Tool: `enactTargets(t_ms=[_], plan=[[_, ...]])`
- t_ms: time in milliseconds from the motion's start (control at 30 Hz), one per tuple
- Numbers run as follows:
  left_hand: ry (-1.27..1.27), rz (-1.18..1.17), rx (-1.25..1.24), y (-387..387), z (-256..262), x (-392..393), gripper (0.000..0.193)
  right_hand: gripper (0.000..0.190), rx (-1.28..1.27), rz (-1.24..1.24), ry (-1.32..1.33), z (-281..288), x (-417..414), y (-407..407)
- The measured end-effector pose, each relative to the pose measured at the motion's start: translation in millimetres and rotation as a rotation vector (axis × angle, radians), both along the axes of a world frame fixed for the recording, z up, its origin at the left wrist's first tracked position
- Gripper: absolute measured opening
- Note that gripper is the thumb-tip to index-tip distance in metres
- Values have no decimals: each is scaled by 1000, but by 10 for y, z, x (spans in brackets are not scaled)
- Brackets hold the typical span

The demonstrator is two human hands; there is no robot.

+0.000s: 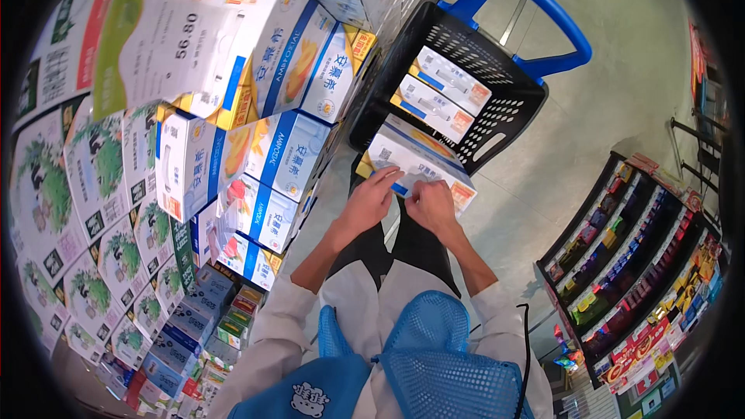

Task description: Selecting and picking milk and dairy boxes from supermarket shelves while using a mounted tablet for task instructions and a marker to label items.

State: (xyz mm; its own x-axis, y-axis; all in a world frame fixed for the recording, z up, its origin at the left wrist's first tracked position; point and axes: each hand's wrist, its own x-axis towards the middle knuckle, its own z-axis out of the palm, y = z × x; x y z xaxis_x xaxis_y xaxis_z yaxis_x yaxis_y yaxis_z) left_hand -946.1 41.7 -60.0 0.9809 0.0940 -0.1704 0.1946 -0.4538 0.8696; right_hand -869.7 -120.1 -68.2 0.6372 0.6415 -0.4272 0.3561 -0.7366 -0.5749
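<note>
A white, blue and yellow Ambrosial yogurt carton (pixel 422 154) is before me, at the near rim of a black plastic shopping basket (pixel 506 128) with a blue handle. My left hand (pixel 372 195) rests on the carton's top near its left end, fingers bent over the surface. My right hand (pixel 432 203) is curled at the top's near middle; its fingertips are hidden, so its hold is unclear. Inside the basket two similar cartons, a farther one (pixel 454 78) and a nearer one (pixel 433 109), lie side by side.
Stacked yogurt cartons (pixel 285 145) rise close on my left, with a price tag (pixel 157 49) in front. More boxed goods (pixel 180 326) stand at the lower left. A tiered snack rack (pixel 634 267) is at the right, on the grey floor (pixel 512 209).
</note>
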Motion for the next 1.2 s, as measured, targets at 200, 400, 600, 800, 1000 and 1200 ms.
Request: enactTargets(t_ms=[200,400,600,800,1000,1200], plan=[[109,-132,-16,-246,881,-120,49,10,162,-83,4,910,-177,12],[-54,86,46,-301,1402,-404,39,13,206,-1,-48,1371,-252,145],[-18,224,35,-284,1621,-715,42,16,237,123,-68,1623,-391,280],[-143,302,277,191,1706,-1311,66,15,303,309,-146,1827,-676,770],[-54,373,330,621,1595,-2047,93,19,139,578,-168,1956,-1060,1378],[29,429,468,943,1495,-2413,97,17,244,733,-254,1894,-1296,1990]])
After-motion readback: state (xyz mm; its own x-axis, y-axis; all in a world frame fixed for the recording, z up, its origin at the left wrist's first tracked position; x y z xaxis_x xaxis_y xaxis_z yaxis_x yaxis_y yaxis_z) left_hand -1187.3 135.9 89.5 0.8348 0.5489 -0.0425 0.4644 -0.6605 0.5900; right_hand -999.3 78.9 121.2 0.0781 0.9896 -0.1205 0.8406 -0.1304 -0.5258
